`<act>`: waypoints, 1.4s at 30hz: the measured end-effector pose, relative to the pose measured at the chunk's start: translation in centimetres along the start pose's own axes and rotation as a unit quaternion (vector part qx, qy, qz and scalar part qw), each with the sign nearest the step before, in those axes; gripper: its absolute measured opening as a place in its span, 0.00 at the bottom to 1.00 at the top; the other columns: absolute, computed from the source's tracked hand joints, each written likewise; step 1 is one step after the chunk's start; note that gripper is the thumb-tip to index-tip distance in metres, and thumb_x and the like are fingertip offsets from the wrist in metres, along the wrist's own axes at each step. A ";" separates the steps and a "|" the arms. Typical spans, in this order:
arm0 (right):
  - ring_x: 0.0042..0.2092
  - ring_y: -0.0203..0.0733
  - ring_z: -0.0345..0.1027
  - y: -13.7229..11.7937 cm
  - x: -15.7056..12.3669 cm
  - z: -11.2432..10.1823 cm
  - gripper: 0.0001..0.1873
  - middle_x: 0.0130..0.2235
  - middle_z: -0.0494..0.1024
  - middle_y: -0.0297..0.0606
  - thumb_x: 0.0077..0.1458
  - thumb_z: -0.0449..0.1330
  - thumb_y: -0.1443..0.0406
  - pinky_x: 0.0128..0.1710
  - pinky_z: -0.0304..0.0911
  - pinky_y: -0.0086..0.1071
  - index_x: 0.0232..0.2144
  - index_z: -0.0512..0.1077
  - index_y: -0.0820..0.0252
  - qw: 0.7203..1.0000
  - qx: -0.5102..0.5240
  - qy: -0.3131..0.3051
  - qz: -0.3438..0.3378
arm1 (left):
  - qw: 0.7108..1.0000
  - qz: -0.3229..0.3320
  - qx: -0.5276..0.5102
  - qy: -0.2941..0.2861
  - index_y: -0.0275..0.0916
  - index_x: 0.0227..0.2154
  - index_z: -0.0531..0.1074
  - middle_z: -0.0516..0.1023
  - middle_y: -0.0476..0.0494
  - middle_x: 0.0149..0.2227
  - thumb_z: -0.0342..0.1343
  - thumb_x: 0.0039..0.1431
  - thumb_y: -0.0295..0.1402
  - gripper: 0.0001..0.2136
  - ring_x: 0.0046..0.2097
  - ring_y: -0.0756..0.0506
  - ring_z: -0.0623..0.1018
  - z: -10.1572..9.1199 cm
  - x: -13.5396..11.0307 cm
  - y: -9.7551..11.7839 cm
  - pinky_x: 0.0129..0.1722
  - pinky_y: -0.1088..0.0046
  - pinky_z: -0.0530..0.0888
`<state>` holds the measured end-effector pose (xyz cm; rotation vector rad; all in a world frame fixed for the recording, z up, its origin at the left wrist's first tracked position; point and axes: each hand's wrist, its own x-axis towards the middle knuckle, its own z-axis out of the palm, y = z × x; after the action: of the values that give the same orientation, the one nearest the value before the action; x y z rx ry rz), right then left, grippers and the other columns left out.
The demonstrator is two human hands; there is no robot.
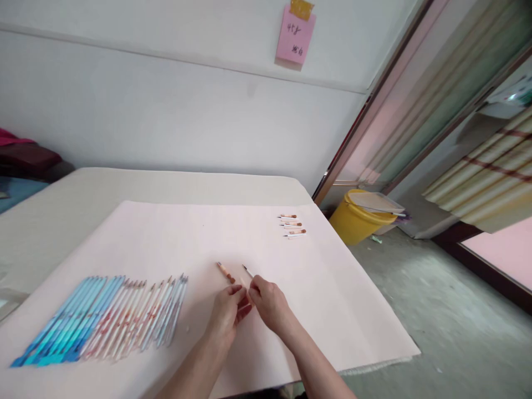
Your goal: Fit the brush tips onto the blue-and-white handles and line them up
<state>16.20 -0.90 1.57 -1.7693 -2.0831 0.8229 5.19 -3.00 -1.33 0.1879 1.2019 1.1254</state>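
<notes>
My right hand (268,299) is closed on a slim white pen-like piece with a dark tip (247,270), which points up and to the left. My left hand (230,307) meets it with fingers pinched together. A pale sliver shows between the two hands, but the fingers hide most of it. Just beyond my left fingers, a short light-brown barrel with a darker brown end (225,272) lies on the pale pink sheet (208,238). To the left lie a row of blue pens (78,313) and, beside them, several white and pinkish pens (133,318).
Small groups of brown-ended and white dark-tipped pieces (294,224) lie at the sheet's far right. A yellow bin (353,221) stands on the floor beyond the table's right edge. A white wall (187,116) with a pink note (296,36) rises behind.
</notes>
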 end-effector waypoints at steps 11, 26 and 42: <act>0.28 0.31 0.62 -1.1 -1.9 -0.9 0.08 0.29 0.72 0.33 0.55 0.50 0.68 0.28 0.52 0.23 0.26 0.67 0.59 0.978 0.025 0.127 -0.162 | 0.982 0.075 -0.167 -0.047 0.33 0.24 0.69 0.76 0.39 0.31 0.55 0.50 0.19 0.05 0.38 0.45 0.77 -1.1 0.1 3.9 0.38 0.70 0.75; 0.27 0.32 0.62 -1.1 -1.5 0.7 0.13 0.27 0.72 0.33 0.60 0.47 0.66 0.25 0.47 0.25 0.25 0.66 0.59 0.962 -0.098 0.194 -0.165 | 0.981 0.056 -0.173 -0.067 0.32 0.25 0.70 0.77 0.37 0.30 0.55 0.50 0.19 0.04 0.36 0.45 0.78 -0.9 -0.1 3.4 0.39 0.69 0.76; 0.35 0.44 0.70 2.4 2.1 1.1 0.12 0.36 0.74 0.45 0.54 0.47 0.75 0.28 0.55 0.31 0.36 0.68 0.63 0.959 -0.284 -0.002 -0.001 | 0.974 0.043 -0.224 0.003 0.30 0.26 0.69 0.76 0.36 0.31 0.51 0.52 0.16 0.06 0.35 0.45 0.78 -1.9 1.0 5.4 0.32 0.73 0.77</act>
<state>17.04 1.10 -1.05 -2.0214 -2.4942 0.2233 0.37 -0.42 0.75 -0.1098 0.9218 1.4441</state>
